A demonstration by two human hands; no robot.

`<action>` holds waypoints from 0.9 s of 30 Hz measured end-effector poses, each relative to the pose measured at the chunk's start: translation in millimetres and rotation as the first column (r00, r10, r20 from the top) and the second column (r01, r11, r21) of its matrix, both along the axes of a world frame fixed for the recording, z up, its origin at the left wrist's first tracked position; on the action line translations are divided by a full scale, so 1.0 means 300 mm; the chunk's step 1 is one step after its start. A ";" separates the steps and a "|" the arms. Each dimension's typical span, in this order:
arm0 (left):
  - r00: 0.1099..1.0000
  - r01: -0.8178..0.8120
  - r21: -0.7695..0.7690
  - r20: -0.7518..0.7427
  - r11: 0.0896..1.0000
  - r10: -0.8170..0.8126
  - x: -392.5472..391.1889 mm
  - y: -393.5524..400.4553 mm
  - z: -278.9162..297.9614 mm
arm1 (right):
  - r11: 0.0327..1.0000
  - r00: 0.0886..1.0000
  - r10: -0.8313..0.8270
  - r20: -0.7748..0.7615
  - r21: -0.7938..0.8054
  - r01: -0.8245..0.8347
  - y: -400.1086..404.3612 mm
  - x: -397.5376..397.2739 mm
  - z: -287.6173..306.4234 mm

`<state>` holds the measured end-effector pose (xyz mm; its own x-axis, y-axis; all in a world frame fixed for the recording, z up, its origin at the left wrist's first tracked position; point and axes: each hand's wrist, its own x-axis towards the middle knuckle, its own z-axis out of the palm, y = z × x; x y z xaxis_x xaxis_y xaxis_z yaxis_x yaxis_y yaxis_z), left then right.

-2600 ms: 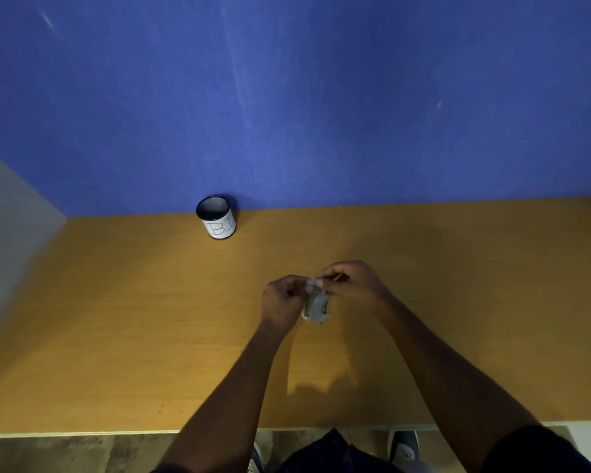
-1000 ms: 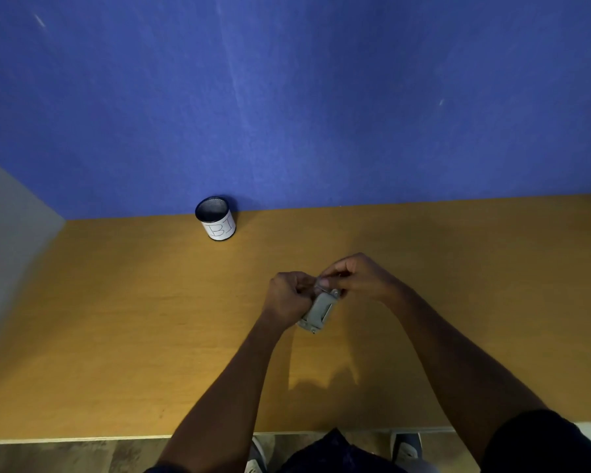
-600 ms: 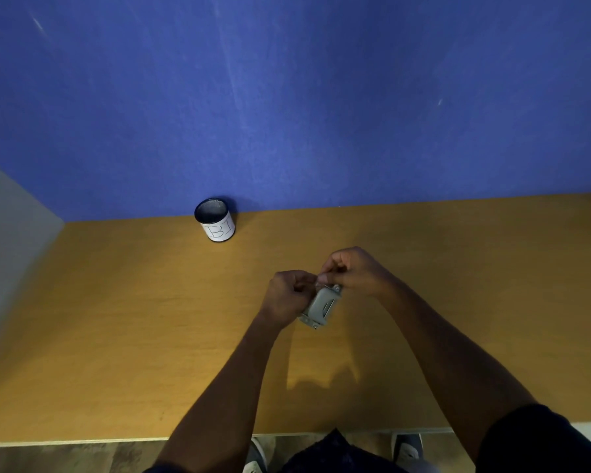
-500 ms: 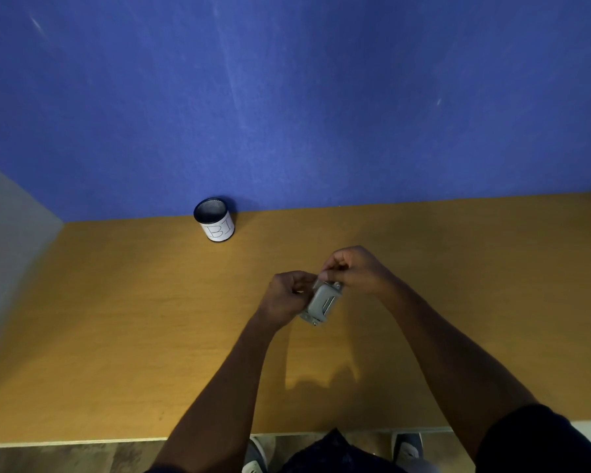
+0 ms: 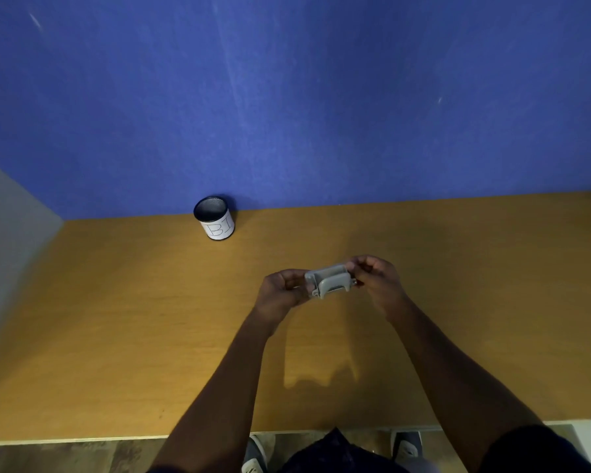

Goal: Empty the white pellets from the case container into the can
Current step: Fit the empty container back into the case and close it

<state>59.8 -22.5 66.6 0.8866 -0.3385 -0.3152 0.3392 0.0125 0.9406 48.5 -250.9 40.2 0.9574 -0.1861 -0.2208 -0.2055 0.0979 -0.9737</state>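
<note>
The grey case container (image 5: 330,280) is held above the worktop (image 5: 123,322), left hand (image 5: 280,291) and right hand (image 5: 376,276) each with fingers clenched on one end. Its contents cannot be made out. The can (image 5: 214,218) stands upright, well apart, against the blue wall (image 5: 287,97); its interior is indistinct.

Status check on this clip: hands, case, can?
Left hand and right hand both gripping the grey case, held above the table. Can upright at the back wall, open, apart from the case. Pellets not visible. Nothing between.
</note>
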 end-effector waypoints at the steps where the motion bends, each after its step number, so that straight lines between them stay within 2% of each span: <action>1: 0.999 -0.033 0.026 0.029 0.999 0.032 -0.001 -0.008 -0.001 | 1.000 1.000 -0.008 -0.002 0.018 0.008 0.003 -0.005 -0.005; 4: 0.986 -0.122 0.137 0.126 0.983 0.105 0.000 -0.028 -0.002 | 0.997 1.000 0.007 -0.014 0.075 -0.006 0.014 -0.015 -0.009; 9: 0.951 -0.208 0.368 0.293 0.906 0.099 0.015 -0.034 -0.013 | 0.978 0.991 0.131 -0.013 0.168 -0.127 0.011 -0.032 0.014; 13: 0.943 -0.236 0.393 0.314 0.889 0.111 0.016 -0.032 -0.019 | 0.981 0.985 0.172 -0.031 0.101 -0.168 0.006 -0.042 0.022; 16: 0.951 -0.217 0.322 0.283 0.921 0.125 0.012 -0.023 -0.021 | 0.992 0.992 0.125 -0.020 0.037 -0.125 0.013 -0.041 0.026; 20: 0.974 -0.208 0.196 0.137 0.958 0.183 0.013 -0.021 -0.015 | 0.998 0.998 0.052 -0.029 0.047 -0.051 0.033 -0.029 0.029; 24: 0.971 -0.238 0.162 0.011 0.958 0.240 0.007 -0.027 -0.017 | 0.985 0.981 0.065 -0.183 0.170 -0.033 0.051 -0.025 0.029; 27: 0.966 -0.235 0.201 -0.062 0.951 0.251 0.001 -0.031 -0.013 | 0.965 0.937 0.159 -0.312 0.248 -0.081 0.046 -0.025 0.031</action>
